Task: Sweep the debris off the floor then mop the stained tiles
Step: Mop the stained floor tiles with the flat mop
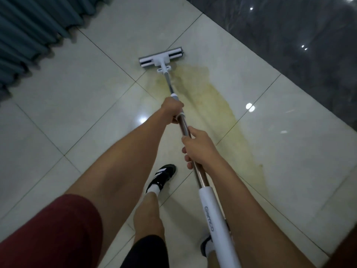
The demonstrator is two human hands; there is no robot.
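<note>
A flat mop with a white and grey head [161, 58] lies on the pale floor tiles [67, 105], at the far end of a yellowish smeared stain [216, 113] that runs back toward me on the right. Its metal pole [182, 124] slants from the head down to a white grip sleeve [214, 215] near my body. My left hand [172, 110] grips the pole higher up, near a grey collar. My right hand [199, 146] grips the pole just below it, fingers curled round the metal.
A pleated teal curtain [29, 35] hangs along the upper left. A dark glossy marble strip [289, 45] borders the tiles at the upper right. My foot in a black shoe with white stripes [162, 176] stands on the tiles below my hands.
</note>
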